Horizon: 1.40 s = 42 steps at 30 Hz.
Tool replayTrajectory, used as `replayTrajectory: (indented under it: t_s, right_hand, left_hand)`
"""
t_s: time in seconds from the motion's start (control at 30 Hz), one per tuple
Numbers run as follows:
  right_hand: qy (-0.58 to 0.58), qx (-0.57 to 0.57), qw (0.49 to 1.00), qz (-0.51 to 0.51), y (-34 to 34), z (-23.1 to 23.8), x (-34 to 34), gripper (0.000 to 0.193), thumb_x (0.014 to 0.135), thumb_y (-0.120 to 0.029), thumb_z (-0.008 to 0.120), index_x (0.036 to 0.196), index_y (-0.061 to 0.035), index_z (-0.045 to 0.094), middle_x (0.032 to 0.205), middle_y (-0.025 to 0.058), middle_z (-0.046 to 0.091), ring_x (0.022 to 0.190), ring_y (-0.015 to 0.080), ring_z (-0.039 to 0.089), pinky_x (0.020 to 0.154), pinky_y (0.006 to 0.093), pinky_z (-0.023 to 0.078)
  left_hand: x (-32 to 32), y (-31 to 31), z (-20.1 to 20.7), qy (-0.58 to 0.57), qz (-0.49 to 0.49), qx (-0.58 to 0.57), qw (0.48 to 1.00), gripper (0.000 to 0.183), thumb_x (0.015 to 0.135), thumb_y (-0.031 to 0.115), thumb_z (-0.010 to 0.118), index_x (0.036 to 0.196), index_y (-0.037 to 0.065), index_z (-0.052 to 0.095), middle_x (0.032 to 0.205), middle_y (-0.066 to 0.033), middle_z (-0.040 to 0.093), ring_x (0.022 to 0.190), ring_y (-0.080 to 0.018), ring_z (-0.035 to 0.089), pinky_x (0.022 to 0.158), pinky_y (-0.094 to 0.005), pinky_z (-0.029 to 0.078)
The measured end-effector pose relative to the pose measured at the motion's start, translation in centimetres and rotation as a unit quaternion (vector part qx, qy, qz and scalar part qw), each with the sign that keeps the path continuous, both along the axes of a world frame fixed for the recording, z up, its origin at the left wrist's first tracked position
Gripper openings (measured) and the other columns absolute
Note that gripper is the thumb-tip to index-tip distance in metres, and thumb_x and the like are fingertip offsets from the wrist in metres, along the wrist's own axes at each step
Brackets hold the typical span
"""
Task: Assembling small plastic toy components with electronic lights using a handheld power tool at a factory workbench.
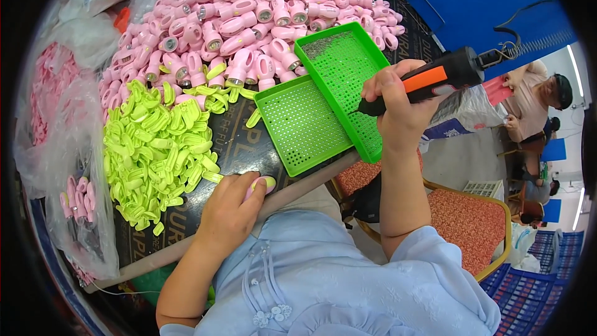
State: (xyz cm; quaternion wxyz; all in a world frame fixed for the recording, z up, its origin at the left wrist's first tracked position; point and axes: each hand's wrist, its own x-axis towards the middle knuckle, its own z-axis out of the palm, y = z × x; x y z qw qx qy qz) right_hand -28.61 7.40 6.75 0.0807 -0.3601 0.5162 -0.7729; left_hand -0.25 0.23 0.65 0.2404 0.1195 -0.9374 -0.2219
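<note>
The left hand point(227, 214) curls around a pink piece point(263, 186), apparently a flashlight, at the desk's point(245, 149) near edge; the right hand point(401, 102) firmly grips a power screwdriver point(444, 76) over a green tray point(345, 65).

Across the back of the desk point(242, 157) sprawled the heap of flashlights point(239, 40), and right before it, to the left, lay the clips point(161, 149), the two heaps touching! Left of both sat a plastic bag point(81, 230). Over on the right, an upper tray point(351, 81) overlapped a lower tray point(301, 124), small parts point(326, 43) at its far end, the right fingers point(393, 87) holding a power screwdriver point(444, 76) above it. At the near edge, the left fingers point(239, 183) held one flashlight point(268, 185); right of the desk stood a chair point(466, 230).
</note>
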Motion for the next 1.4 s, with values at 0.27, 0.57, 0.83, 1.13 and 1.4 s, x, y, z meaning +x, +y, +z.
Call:
replayTrajectory:
  t_s: [0.27,0.57,0.83,1.13,1.4]
  right_hand:
    - [-0.043,-0.082,0.992,0.086,0.5,2.5,-0.4,0.012,0.090,-0.004,0.062,0.097,-0.0049,0.052,0.071,0.0068,0.057,0.058,0.0180,0.057,0.060,0.0362,0.052]
    - [-0.093,-0.034,0.936,0.336,-0.8,2.2,9.2,0.033,0.089,-0.031,0.072,0.099,-0.0104,0.048,0.072,0.0044,0.053,0.059,0.0188,0.054,0.059,0.0391,0.051]
    - [-0.040,0.051,0.930,0.362,-1.4,0.0,12.4,0.040,0.082,-0.023,0.083,0.096,-0.0096,0.047,0.073,0.0058,0.054,0.062,0.0190,0.056,0.062,0.0383,0.052]
    - [0.051,0.076,0.934,0.346,-1.6,-0.5,12.2,0.038,0.082,-0.019,0.081,0.095,-0.0091,0.046,0.072,0.0063,0.053,0.061,0.0179,0.054,0.060,0.0377,0.052]
    - [0.031,0.079,0.923,0.375,-1.6,0.0,12.5,0.034,0.085,-0.017,0.078,0.094,-0.0094,0.046,0.072,0.0059,0.054,0.061,0.0178,0.055,0.061,0.0369,0.053]
  left_hand:
    - [0.5,0.3,-0.1,-0.029,-0.012,-0.019,0.999,0.036,0.081,0.002,0.066,0.117,0.003,0.063,0.115,-0.0174,0.063,0.086,-0.0320,0.060,0.069,-0.0387,0.052]
    - [0.9,0.7,-1.0,-0.050,0.002,-0.082,0.995,0.040,0.077,0.006,0.066,0.116,0.008,0.059,0.111,-0.0135,0.059,0.078,-0.0243,0.055,0.061,-0.0325,0.051]
    - [1.2,0.3,-1.8,0.003,-0.025,-0.048,0.999,0.037,0.078,0.011,0.065,0.113,0.009,0.057,0.103,-0.0125,0.053,0.079,-0.0227,0.053,0.062,-0.0323,0.049]
    - [1.2,0.3,-2.1,0.013,-0.020,-0.057,0.998,0.035,0.079,0.012,0.064,0.113,0.009,0.058,0.099,-0.0131,0.053,0.078,-0.0230,0.053,0.063,-0.0325,0.049]
    - [1.1,0.4,-2.0,0.020,-0.012,-0.036,0.999,0.031,0.079,0.012,0.064,0.109,0.008,0.059,0.096,-0.0120,0.052,0.080,-0.0234,0.053,0.063,-0.0326,0.049]
